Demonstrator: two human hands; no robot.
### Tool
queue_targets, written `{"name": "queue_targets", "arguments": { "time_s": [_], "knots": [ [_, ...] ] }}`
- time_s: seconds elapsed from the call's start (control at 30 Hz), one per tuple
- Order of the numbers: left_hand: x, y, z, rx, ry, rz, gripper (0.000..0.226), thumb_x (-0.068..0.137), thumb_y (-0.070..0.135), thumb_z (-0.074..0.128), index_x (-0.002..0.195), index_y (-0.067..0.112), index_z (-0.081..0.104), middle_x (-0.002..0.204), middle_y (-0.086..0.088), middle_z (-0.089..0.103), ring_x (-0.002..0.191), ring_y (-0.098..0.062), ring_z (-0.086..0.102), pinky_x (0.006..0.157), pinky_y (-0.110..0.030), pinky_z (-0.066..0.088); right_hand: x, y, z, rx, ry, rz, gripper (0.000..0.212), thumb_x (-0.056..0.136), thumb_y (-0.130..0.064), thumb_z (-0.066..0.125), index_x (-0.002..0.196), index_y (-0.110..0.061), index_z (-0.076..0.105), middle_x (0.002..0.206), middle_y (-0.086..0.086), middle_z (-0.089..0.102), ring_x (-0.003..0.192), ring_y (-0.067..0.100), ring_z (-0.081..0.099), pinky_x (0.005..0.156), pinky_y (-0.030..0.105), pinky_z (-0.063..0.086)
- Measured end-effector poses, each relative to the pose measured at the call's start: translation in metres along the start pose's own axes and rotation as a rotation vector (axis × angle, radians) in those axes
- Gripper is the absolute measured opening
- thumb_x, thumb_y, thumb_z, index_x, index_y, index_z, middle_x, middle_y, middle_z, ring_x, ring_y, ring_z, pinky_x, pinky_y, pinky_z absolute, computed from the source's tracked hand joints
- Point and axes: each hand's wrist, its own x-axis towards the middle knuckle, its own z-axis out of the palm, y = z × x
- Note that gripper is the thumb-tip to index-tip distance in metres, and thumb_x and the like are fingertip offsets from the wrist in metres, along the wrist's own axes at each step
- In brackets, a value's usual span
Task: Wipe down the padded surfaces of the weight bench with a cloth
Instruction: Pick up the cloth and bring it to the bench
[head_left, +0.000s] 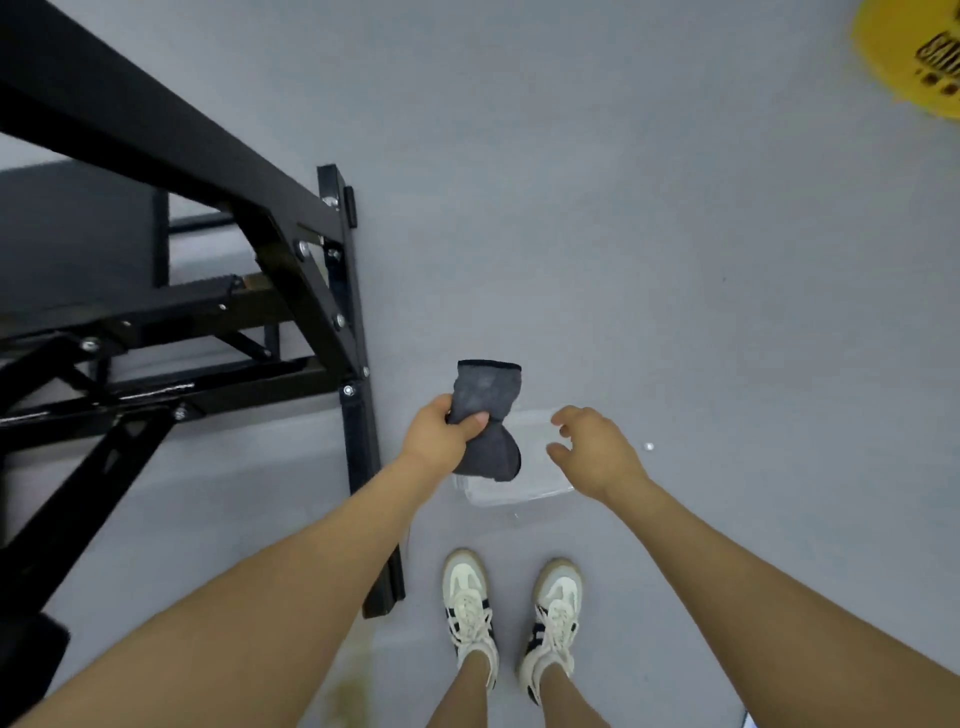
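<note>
Head view: grey floor (675, 260), L hand (436, 436) grasping cloth (485, 410), R hand (597, 452) released.

I count one clear plastic container (519, 488) on the floor, and I place everything else from it. One dark grey cloth (485, 415) hangs just above the container's left side, gripped in my one left hand (441, 434). My one right hand (592, 449) hovers over the container's right edge with nothing in it. Two white shoes with dark stripes, my left shoe (467, 605) and my right shoe (553, 618), stand just below the container. One black weight bench (171, 291) stands to the container's left. One yellow round object (914, 52) lies far up and right of the container.
</note>
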Motion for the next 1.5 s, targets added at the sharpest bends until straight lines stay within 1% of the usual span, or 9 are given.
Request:
{"name": "queue_targets", "arguments": {
  "time_s": [0.2,0.37,0.53,0.73,0.9,1.1,1.23,1.4,1.5],
  "knots": [
    [-0.126,0.083,-0.035,-0.289,-0.034,0.09,0.016,0.092,0.018,0.057,0.104,0.009,0.061,0.102,-0.01,0.068,0.1,-0.028,0.063,0.087,-0.039,0.051,-0.11,-0.074,-0.072,0.187,0.065,-0.122,0.036,0.096,-0.037,0.047,0.113,-0.007,0.057,0.108,0.008,0.063,0.099,0.024,0.058,0.078,0.03,0.044],
    [-0.241,0.1,-0.049,-0.53,-0.056,0.171,0.026,0.096,0.019,0.048,0.116,0.005,0.058,0.11,-0.013,0.067,0.102,-0.027,0.063,0.087,-0.039,0.051,-0.201,-0.114,-0.102,0.543,-0.14,-0.162,0.059,0.094,-0.048,0.044,0.099,0.008,0.061,0.088,0.019,0.065,0.075,0.025,0.058,0.067,0.031,0.045],
    [-0.361,0.073,-0.045,-0.701,0.136,0.191,0.029,0.097,0.023,0.047,0.12,0.008,0.056,0.12,-0.013,0.062,0.102,-0.022,0.061,0.081,-0.034,0.052,-0.303,-0.128,-0.096,0.709,-0.091,-0.381,0.011,0.088,-0.011,0.063,0.086,-0.001,0.06,0.083,0.014,0.064,0.068,0.021,0.059,0.055,0.024,0.048],
    [-0.498,0.037,-0.052,-0.918,0.192,0.187,0.046,0.091,0.054,0.043,0.097,0.015,0.066,0.081,-0.001,0.073,0.073,-0.015,0.068,0.058,-0.027,0.052,-0.419,-0.15,-0.073,0.648,-0.119,-0.546,0.008,0.083,-0.005,0.068,0.089,-0.009,0.065,0.09,0.011,0.066,0.081,0.023,0.062,0.076,0.035,0.053],
    [-0.57,-0.007,-0.074,-0.917,0.433,0.165,0.035,0.093,0.015,0.056,0.126,0.005,0.051,0.12,-0.015,0.061,0.083,-0.022,0.063,0.055,-0.031,0.051,-0.5,-0.174,-0.049,0.655,-0.193,-0.586,0.006,0.086,-0.012,0.066,0.081,-0.01,0.065,0.08,0.007,0.066,0.072,0.018,0.062,0.063,0.028,0.052],
    [-0.655,-0.069,-0.123,-1.082,0.471,0.266,0.022,0.099,0.029,0.042,0.105,0.016,0.059,0.114,-0.01,0.062,0.089,-0.025,0.062,0.067,-0.036,0.05,-0.561,-0.206,-0.001,0.533,-0.078,-0.563,0.019,0.088,-0.018,0.064,0.085,0.0,0.067,0.085,0.011,0.063,0.076,0.021,0.057,0.069,0.031,0.049],
    [-0.716,-0.121,-0.17,-1.066,0.548,0.225,0.038,0.099,0.031,0.043,0.134,0.017,0.045,0.128,-0.013,0.056,0.105,-0.033,0.058,0.076,-0.041,0.05,-0.606,-0.241,0.073,0.144,-0.021,-0.573,0.025,0.088,-0.017,0.061,0.065,-0.011,0.052,0.069,0.005,0.05,0.069,0.019,0.047,0.06,0.026,0.036],
    [-0.768,-0.184,-0.219,-0.896,0.614,0.185,0.038,0.099,0.031,0.042,0.13,0.011,0.05,0.122,-0.015,0.059,0.1,-0.03,0.059,0.086,-0.04,0.049,-0.673,-0.272,0.182,0.356,-0.438,-0.452,0.047,0.098,-0.042,0.042,0.111,0.0,0.06,0.104,0.02,0.065,0.099,0.034,0.059,0.089,0.039,0.044],
    [-0.784,-0.207,-0.236,-0.782,0.595,0.16,0.038,0.099,0.033,0.04,0.131,0.014,0.048,0.122,-0.015,0.06,0.107,-0.03,0.058,0.094,-0.044,0.048,-0.697,-0.276,0.221,0.65,-0.655,-0.345,0.052,0.095,-0.052,0.037,0.12,-0.011,0.057,0.108,0.012,0.066,0.096,0.027,0.063,0.074,0.038,0.051]
  ]
}}
